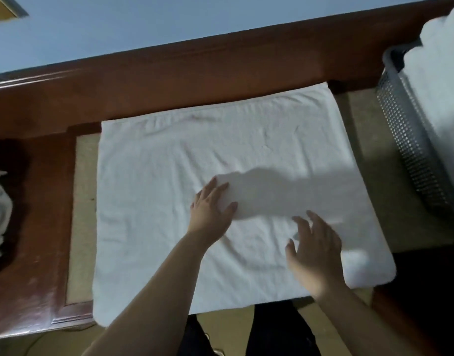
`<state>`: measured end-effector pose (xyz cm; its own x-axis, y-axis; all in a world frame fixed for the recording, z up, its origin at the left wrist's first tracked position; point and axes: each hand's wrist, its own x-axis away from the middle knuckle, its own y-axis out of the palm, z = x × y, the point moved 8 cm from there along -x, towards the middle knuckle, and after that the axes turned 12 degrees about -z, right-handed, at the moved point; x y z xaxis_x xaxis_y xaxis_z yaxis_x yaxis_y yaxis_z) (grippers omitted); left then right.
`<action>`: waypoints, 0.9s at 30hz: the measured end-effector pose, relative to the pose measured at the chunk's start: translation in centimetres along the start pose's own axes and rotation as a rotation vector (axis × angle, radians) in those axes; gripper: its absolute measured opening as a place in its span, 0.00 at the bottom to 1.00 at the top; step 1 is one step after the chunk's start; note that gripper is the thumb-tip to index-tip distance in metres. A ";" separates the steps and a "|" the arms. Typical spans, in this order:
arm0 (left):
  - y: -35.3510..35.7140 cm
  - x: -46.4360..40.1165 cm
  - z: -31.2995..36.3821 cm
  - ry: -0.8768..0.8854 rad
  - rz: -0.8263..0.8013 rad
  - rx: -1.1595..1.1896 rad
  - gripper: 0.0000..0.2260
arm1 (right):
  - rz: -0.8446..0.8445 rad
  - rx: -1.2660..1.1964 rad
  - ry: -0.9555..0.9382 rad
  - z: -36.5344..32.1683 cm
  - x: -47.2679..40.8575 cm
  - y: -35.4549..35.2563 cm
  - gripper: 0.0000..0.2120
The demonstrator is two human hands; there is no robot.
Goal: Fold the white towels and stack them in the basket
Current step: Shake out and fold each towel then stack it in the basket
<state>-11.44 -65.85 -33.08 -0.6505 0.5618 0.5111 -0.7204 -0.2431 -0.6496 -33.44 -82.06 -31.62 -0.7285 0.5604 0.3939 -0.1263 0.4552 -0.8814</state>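
Reddish-brown wooden desk (41,201) with inset tan panel (83,201); pale blue wall (143,21) beyond its far edge.

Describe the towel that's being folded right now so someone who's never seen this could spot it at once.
Start at the reddish wooden table. The towel lies spread flat across its middle, with the left hand flat on it and the right hand at it. Unlike the white towels heaped in the grey mesh basket on the right, it is one smooth sheet.
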 end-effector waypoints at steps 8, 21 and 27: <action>-13.7 4.2 -18.7 -0.261 0.129 -0.090 0.25 | 0.015 -0.146 -0.148 -20.2 8.3 9.4 0.12; -22.0 -3.1 -25.8 -0.467 0.009 0.342 0.35 | -0.233 -0.022 -0.129 -41.8 6.9 15.7 0.21; -23.1 -5.9 -24.0 -0.447 -0.033 0.490 0.23 | -0.236 0.023 0.014 -42.7 7.3 17.0 0.22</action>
<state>14.84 -44.58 -34.63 -0.5878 0.2184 0.7790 -0.6989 -0.6221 -0.3529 -12.15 -40.64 -32.61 -0.6674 0.4503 0.5932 -0.3073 0.5590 -0.7701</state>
